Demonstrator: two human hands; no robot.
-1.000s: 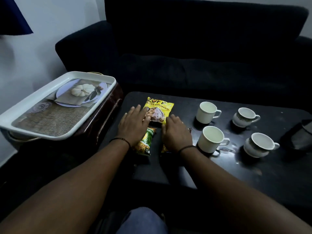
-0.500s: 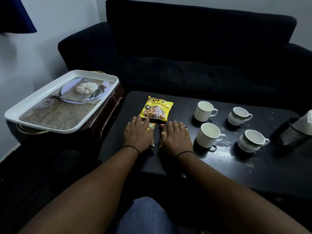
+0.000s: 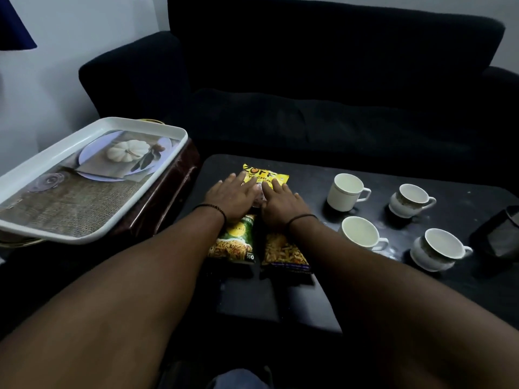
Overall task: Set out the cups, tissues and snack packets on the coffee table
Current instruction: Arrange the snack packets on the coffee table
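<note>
Three snack packets lie on the black coffee table (image 3: 323, 299). The yellow packet (image 3: 266, 176) is farthest. My left hand (image 3: 231, 196) and my right hand (image 3: 280, 204) lie flat on its near part, fingers spread. Behind the wrists sit a green packet (image 3: 236, 242) and, to its right, an orange and dark blue packet (image 3: 283, 252). Several white cups stand to the right: two plain ones (image 3: 344, 190) (image 3: 361, 234) and two patterned ones (image 3: 410, 196) (image 3: 436, 249). No tissues show clearly.
A white tray (image 3: 92, 240) with a printed pumpkin picture rests on a dark brown side stand at the left. A black holder (image 3: 502, 237) sits at the table's right edge. A black sofa (image 3: 323, 88) runs behind the table.
Both hands slid forward from the green and orange packets onto the yellow packet. The two near packets are now uncovered.
</note>
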